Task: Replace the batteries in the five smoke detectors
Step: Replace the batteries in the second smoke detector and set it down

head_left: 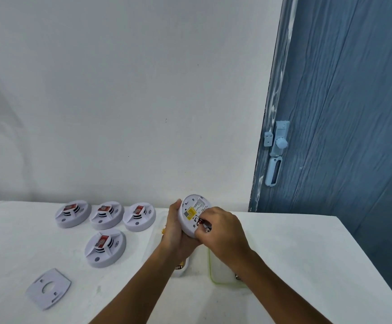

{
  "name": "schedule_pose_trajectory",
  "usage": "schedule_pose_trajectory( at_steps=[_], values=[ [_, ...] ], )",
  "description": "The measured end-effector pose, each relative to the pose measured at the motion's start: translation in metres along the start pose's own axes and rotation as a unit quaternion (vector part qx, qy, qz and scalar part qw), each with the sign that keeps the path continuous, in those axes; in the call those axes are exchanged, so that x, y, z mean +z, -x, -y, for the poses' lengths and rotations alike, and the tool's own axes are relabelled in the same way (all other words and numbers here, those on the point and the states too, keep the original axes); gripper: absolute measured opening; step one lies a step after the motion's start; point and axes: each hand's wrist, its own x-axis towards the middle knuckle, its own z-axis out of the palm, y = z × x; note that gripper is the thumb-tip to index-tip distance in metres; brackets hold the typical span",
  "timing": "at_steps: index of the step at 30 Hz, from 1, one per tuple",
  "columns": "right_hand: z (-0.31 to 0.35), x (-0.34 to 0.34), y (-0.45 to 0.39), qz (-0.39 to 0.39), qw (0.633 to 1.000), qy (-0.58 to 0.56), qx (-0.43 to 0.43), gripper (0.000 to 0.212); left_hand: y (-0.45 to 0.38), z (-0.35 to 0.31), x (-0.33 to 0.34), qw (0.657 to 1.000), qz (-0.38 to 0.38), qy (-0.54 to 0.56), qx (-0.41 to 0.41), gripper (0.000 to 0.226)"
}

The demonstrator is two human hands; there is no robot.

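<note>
My left hand (175,230) grips a round white smoke detector (191,211), held upright above the table with its back side, bearing a yellow label, facing me. My right hand (220,230) pinches a small dark battery (204,224) at the detector's open compartment. Several more white detectors lie face up on the table's left: three in a row (72,213) (106,215) (139,216) and one in front (105,247), each with a red-labelled battery resting on top.
A white mounting plate (48,288) lies at the front left of the white table (295,265). Under my arms sit a green-rimmed clear container (220,274) and a partly hidden battery pack (181,266). A blue door (342,125) with a latch stands to the right.
</note>
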Motion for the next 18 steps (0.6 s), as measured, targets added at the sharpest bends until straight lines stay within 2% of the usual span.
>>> schedule_pose_trajectory(
  at_steps=[5,11,13,16,18],
  values=[
    [-0.002,-0.003,0.003,-0.024,0.997,-0.076,-0.01,0.037,0.0,0.001,-0.002,1.0,-0.002,0.02,-0.005,0.06],
    [-0.016,-0.011,0.005,0.095,0.987,-0.104,-0.073,0.035,0.001,-0.002,-0.001,0.999,0.0,0.033,-0.014,0.061],
    [-0.021,-0.014,0.004,0.111,0.985,-0.104,-0.083,0.03,0.002,-0.002,0.001,0.999,-0.006,0.031,-0.025,0.063],
    [-0.025,-0.014,0.004,0.103,0.982,-0.127,-0.09,0.022,0.003,-0.002,0.002,0.999,-0.012,0.039,-0.025,0.062],
    [-0.027,-0.015,0.005,0.065,0.975,-0.204,-0.062,0.02,0.004,-0.002,0.003,0.998,-0.013,0.053,-0.03,0.06]
  ],
)
